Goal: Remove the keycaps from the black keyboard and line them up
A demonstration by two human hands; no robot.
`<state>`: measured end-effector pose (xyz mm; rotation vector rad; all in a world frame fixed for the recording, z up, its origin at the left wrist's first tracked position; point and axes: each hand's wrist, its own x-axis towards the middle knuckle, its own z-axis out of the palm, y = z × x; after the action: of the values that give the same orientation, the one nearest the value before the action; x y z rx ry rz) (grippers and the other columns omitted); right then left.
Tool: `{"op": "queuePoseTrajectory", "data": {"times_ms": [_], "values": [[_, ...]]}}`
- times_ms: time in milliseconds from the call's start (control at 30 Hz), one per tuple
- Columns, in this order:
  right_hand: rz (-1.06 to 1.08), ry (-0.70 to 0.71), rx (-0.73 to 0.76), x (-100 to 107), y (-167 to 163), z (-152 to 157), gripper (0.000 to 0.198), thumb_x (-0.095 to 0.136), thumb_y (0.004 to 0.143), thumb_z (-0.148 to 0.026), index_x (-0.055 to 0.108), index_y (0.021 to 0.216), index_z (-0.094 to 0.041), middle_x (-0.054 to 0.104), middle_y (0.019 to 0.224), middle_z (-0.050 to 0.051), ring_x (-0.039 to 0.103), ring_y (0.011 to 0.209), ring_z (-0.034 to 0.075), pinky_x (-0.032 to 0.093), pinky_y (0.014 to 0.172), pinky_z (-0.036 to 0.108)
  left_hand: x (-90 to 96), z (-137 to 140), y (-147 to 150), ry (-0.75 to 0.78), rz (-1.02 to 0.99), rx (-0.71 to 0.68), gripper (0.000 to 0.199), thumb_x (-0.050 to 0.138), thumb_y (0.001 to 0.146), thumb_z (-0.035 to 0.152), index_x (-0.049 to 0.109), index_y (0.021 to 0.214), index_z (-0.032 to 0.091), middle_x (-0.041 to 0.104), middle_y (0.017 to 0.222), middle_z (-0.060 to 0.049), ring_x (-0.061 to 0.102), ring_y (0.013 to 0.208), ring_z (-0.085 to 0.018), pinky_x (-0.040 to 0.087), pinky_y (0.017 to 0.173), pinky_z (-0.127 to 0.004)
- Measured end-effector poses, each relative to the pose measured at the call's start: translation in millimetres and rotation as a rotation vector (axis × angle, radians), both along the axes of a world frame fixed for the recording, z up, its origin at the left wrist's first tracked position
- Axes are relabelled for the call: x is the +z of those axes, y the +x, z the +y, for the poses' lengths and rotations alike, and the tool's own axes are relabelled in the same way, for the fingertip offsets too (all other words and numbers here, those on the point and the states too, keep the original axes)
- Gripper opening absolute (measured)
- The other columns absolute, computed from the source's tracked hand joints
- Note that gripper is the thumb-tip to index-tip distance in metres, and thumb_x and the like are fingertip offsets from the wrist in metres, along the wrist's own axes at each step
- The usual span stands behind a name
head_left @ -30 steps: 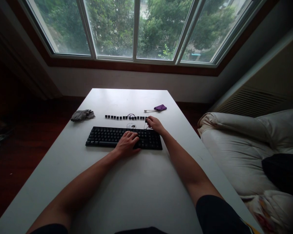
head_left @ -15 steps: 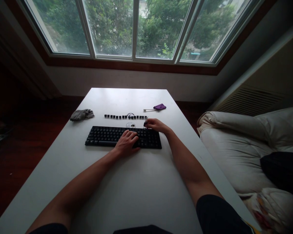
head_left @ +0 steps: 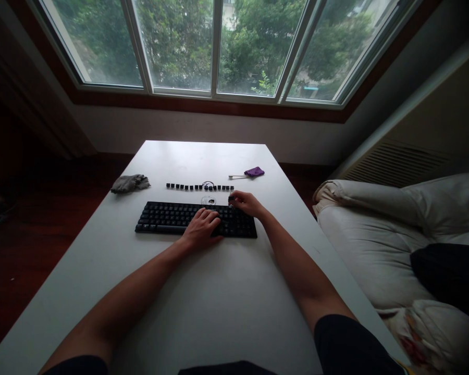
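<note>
A black keyboard lies across the white table. My left hand rests flat on its middle-right keys, fingers stretched out, holding nothing. Over the keyboard's upper right edge, my right hand is closed in a pinch on a small dark tool with thin wires, which looks like a keycap puller. Whether a keycap sits in its wires is too small to tell. Beyond the keyboard runs a row of loose black keycaps. A clear round dish with something dark in it stands between row and keyboard.
A crumpled grey cloth lies at the table's left edge. Farther back on the right are a purple cloth and a thin light stick. A dark ring touches the keycap row. A pale sofa stands right of the table.
My right hand has shifted slightly down and left with the keycap puller, closer to the keyboard's upper edge. My left hand stays on the keys. The whole view has moved slightly.
</note>
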<state>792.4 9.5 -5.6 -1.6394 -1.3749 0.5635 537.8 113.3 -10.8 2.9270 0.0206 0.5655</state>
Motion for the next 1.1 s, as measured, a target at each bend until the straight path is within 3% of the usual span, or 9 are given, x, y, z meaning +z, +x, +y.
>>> {"op": "queuePoseTrajectory", "data": {"times_ms": [167, 267, 533, 833, 1100], "values": [[0.156, 0.068, -0.014, -9, -6, 3, 0.036, 0.068, 0.084, -0.047, 0.069, 0.107, -0.019, 0.072, 0.086, 0.004, 0.060, 0.068, 0.015, 0.049, 0.065, 0.028, -0.9, 0, -1, -0.001, -0.008, 0.008, 0.042, 0.072, 0.085, 0.047, 0.063, 0.118, 0.022, 0.060, 0.134, -0.011, 0.051, 0.126, -0.031, 0.030, 0.120, -0.053], [0.214, 0.061, -0.013, -11, -8, 3, 0.035, 0.068, 0.083, -0.048, 0.068, 0.101, -0.018, 0.072, 0.088, 0.005, 0.062, 0.070, 0.016, 0.051, 0.067, 0.030, -0.5, -1, -3, -0.004, -0.007, 0.014, 0.043, 0.072, 0.085, 0.046, 0.063, 0.119, 0.022, 0.060, 0.135, -0.011, 0.051, 0.126, -0.031, 0.030, 0.120, -0.053], [0.014, 0.043, -0.105, -7, -14, -1, 0.037, 0.067, 0.082, -0.055, 0.066, 0.093, -0.020, 0.065, 0.074, 0.000, 0.057, 0.067, 0.016, 0.046, 0.063, 0.028, -0.2, -3, -4, -0.029, -0.009, 0.014, 0.040, 0.073, 0.084, 0.044, 0.064, 0.119, 0.024, 0.060, 0.137, -0.011, 0.051, 0.128, -0.032, 0.030, 0.120, -0.056], [-0.110, 0.103, -0.311, -10, -24, 2, 0.028, 0.059, 0.088, -0.048, 0.065, 0.092, -0.020, 0.061, 0.068, 0.000, 0.052, 0.062, 0.016, 0.044, 0.064, 0.029, -3.0, -5, -2, -0.020, -0.020, 0.034, 0.040, 0.071, 0.087, 0.044, 0.064, 0.121, 0.023, 0.060, 0.138, -0.011, 0.050, 0.132, -0.031, 0.024, 0.124, -0.058], [-0.158, 0.152, -0.328, -7, -34, 0, 0.028, 0.058, 0.089, -0.049, 0.062, 0.089, -0.022, 0.059, 0.070, 0.001, 0.052, 0.064, 0.017, 0.046, 0.067, 0.030, -5.7, -4, -1, -0.031, -0.025, 0.052, 0.041, 0.071, 0.087, 0.044, 0.063, 0.122, 0.023, 0.060, 0.141, -0.011, 0.051, 0.133, -0.031, 0.027, 0.123, -0.058]]}}
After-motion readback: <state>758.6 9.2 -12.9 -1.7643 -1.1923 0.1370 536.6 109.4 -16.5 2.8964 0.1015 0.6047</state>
